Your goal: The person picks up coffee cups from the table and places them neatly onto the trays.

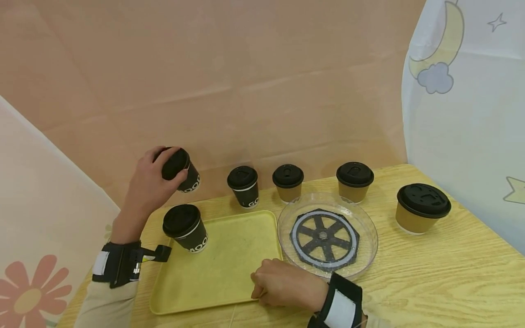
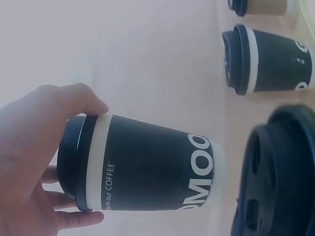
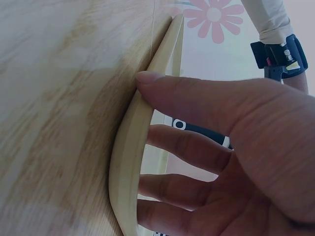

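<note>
My left hand (image 1: 152, 180) grips a black paper coffee cup (image 1: 189, 178) around its lid, thumb on one side and fingers on the other. In the left wrist view this cup (image 2: 152, 167) hangs off the table with white lettering near its base. Another black cup (image 1: 186, 230) stands upright on the left part of the yellow tray (image 1: 238, 246). My right hand (image 1: 287, 282) holds the tray's near right corner. In the right wrist view its thumb lies on the outside of the tray rim (image 3: 129, 152), while the fingers reach over the inner side.
A smaller black cup (image 1: 246, 189) and two brown lidded cups (image 1: 288, 184) (image 1: 355, 182) stand along the back. A wide brown cup (image 1: 418, 212) is at right. Touching or close to the tray lies a clear round dish (image 1: 371, 241) over a dark wheel-like pattern. Hanging sheets (image 1: 246, 91) enclose the table.
</note>
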Action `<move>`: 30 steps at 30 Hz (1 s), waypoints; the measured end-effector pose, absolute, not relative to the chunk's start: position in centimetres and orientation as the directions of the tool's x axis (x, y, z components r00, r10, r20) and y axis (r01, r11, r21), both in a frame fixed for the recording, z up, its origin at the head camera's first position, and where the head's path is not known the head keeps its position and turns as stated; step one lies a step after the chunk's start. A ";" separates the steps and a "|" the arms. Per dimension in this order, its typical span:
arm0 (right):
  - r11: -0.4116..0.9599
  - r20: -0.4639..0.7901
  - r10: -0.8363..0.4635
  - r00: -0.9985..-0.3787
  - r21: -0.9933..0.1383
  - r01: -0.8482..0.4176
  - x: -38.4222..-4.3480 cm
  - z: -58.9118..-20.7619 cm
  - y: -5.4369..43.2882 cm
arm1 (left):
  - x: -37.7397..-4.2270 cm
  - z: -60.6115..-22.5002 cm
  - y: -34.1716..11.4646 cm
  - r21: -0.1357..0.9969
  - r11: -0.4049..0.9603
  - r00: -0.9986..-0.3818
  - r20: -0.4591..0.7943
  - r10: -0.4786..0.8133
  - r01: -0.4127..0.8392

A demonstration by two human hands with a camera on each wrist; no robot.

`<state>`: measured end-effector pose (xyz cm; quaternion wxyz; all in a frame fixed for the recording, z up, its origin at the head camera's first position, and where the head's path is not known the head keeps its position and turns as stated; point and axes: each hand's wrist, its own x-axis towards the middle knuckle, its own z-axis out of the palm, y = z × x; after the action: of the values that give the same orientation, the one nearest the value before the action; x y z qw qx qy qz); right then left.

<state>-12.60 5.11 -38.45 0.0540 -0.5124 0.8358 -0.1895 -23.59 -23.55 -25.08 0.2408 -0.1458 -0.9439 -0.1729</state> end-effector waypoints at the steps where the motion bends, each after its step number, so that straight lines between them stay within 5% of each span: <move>1: 0.403 0.104 -0.877 -0.469 -0.372 -0.836 -12.6 -38.4 5.1 | -23.3 -25.0 -23.4 0.255 0.895 -0.836 0.513 0.195 0.365; 14: 0.386 0.116 -0.884 -0.452 -0.364 -0.848 -12.6 -38.4 5.1 | -21.3 -24.8 -21.4 0.210 0.859 -0.747 0.615 0.254 0.466; 30: 0.381 0.124 -0.884 -0.451 -0.370 -0.848 -12.6 -38.6 5.1 | -19.6 -24.8 -20.0 0.181 0.848 -0.712 0.643 0.282 0.499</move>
<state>-12.63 5.06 -38.58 0.0469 -0.5217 0.8296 -0.1934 -19.58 -19.98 -24.76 0.3129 -0.2146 -0.9088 -0.1734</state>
